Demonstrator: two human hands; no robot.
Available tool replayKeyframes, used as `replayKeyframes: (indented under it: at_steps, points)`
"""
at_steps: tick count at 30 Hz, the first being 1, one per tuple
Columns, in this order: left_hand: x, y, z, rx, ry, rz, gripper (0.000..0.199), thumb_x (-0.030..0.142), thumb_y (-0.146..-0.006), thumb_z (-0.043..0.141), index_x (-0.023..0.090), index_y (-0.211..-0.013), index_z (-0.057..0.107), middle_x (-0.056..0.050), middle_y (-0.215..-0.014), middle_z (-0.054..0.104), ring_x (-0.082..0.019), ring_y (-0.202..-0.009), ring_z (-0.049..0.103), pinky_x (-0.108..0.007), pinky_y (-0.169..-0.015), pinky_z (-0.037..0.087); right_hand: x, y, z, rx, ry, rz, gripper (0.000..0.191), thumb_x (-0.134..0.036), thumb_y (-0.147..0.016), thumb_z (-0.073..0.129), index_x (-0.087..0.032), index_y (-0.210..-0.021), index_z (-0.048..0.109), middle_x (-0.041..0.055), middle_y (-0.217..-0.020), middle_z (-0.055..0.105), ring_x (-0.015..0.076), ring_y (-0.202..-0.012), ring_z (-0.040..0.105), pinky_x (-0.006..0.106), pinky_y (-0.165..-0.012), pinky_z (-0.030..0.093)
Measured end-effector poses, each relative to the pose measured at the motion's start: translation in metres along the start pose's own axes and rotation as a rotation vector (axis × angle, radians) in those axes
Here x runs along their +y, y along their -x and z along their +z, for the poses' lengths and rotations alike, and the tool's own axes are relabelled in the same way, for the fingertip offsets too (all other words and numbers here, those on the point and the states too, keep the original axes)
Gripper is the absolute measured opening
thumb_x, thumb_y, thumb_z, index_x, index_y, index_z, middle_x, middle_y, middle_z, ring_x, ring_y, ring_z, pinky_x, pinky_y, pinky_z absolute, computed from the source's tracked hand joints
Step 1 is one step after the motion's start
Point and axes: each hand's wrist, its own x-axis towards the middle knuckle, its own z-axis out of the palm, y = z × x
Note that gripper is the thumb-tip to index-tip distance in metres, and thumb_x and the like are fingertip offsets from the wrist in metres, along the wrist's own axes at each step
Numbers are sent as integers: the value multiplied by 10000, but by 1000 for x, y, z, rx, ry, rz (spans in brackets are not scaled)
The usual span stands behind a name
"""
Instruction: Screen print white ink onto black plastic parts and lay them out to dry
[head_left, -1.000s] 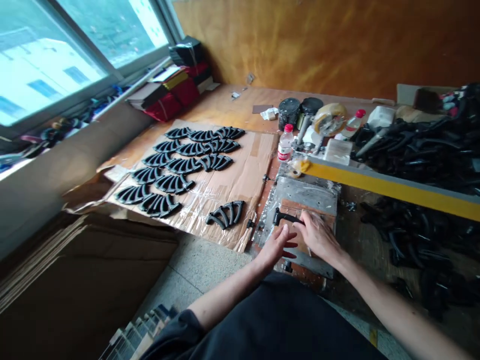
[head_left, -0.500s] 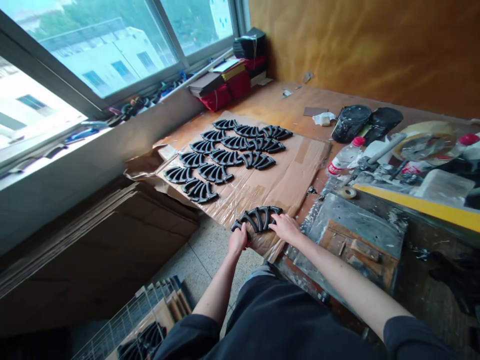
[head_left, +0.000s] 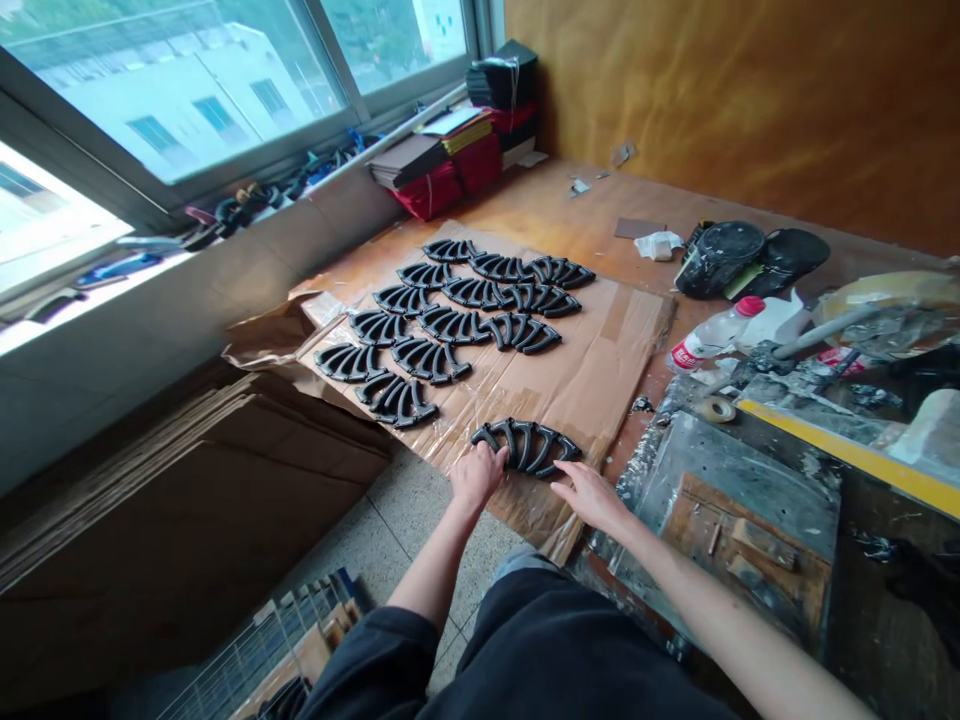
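Note:
A black ribbed, fan-shaped piece (head_left: 531, 446) lies at the near edge of the cardboard sheet (head_left: 592, 375). My left hand (head_left: 478, 476) pinches its left end. By its right end is my right hand (head_left: 589, 492), fingers apart, with the fingertips at or just beside the lower edge. Several similar black pieces (head_left: 454, 325) lie in rows farther back on the same cardboard.
A bottle with a red cap (head_left: 716, 335), black containers (head_left: 724, 258) and a tape roll (head_left: 716, 409) are on the right. Folded cardboard (head_left: 187, 480) leans at the left. A wire basket (head_left: 255, 640) stands below. Red bundles (head_left: 442, 185) sit near the window.
The near black piece has turned, its right end now lower. My right hand has loosened from that end and moved down; my left hand has shifted over the left end. The view has moved slightly.

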Motion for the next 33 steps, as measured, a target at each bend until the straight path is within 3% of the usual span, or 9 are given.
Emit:
replayKeyframes:
  at_steps: [4, 7, 12, 16, 19, 21, 26, 30, 33]
  points:
    - [15, 43, 27, 312, -29, 321, 472, 526, -890, 477, 229, -1242, 582, -134, -1284, 588, -276, -1151, 555, -409, -945, 450, 5, 3, -2, 21, -48, 1, 472, -351, -917, 479, -105, -1312, 561, 150, -1279, 608, 258, -1193, 555, 379, -1043, 396]
    - [31, 50, 50, 303, 2, 387, 579, 497, -813, 613, 279, -1343, 525, -107, -1450, 463, -344, -1310, 414, -538, -1052, 359, 6, 3, -3, 19, -81, -7, 462, -358, -909, 480, -112, -1287, 579, 144, -1270, 615, 255, -1142, 586, 385, -1019, 422]
    - [38, 32, 67, 211, 80, 372, 577, 468, -755, 681, 201, -1260, 602, -159, -1419, 482, -416, -1359, 331, -633, -1122, 215, 11, 9, -8, 68, -190, -29, 428, -366, -896, 470, -149, -1236, 614, 123, -1245, 623, 233, -1044, 623, 392, -980, 461]
    - [24, 5, 51, 160, 81, 530, 529, 461, -700, 734, 241, -1176, 664, -136, -1361, 539, -409, -1340, 367, -627, -1120, 233, 25, 25, -19, 173, -317, -4, 399, -417, -883, 476, -212, -1184, 640, 97, -1217, 631, 209, -910, 648, 382, -874, 534]
    - [15, -34, 20, 83, 21, 771, 537, 466, -686, 743, 258, -1176, 677, -110, -1354, 558, -377, -1337, 392, -580, -1141, 241, 42, 40, -31, 277, -385, 24, 406, -475, -865, 488, -233, -1144, 657, 97, -1223, 628, 203, -873, 653, 360, -796, 567]
    - [13, -69, -6, 45, -27, 850, 525, 461, -703, 729, 252, -1182, 681, -108, -1368, 553, -355, -1343, 396, -544, -1159, 229, 55, 52, -39, 340, -409, 55, 420, -507, -846, 503, -237, -1123, 668, 100, -1227, 629, 208, -876, 657, 354, -775, 575]
    - [13, -140, -50, 66, -155, 690, 542, 470, -725, 709, 225, -1206, 665, -119, -1415, 520, -314, -1359, 398, -448, -1164, 253, 82, 92, -55, 497, -439, 190, 404, -523, -815, 542, -254, -1075, 695, 96, -1189, 659, 220, -868, 665, 371, -788, 571]
    - [10, -149, -44, 213, -216, 591, 508, 473, -744, 671, 201, -1173, 664, -129, -1378, 562, -317, -1338, 440, -427, -1098, 354, 94, 138, -58, 687, -502, 284, 400, -476, -833, 518, -219, -1091, 685, 108, -1194, 656, 216, -905, 657, 363, -788, 566]
    - [12, -140, -31, 306, -219, 494, 515, 448, -667, 711, 303, -1155, 637, -35, -1421, 531, -311, -1380, 389, -474, -1064, 369, 109, 177, -59, 840, -478, 414, 375, -454, -844, 497, -207, -1047, 691, 104, -1114, 687, 228, -927, 653, 374, -815, 548]
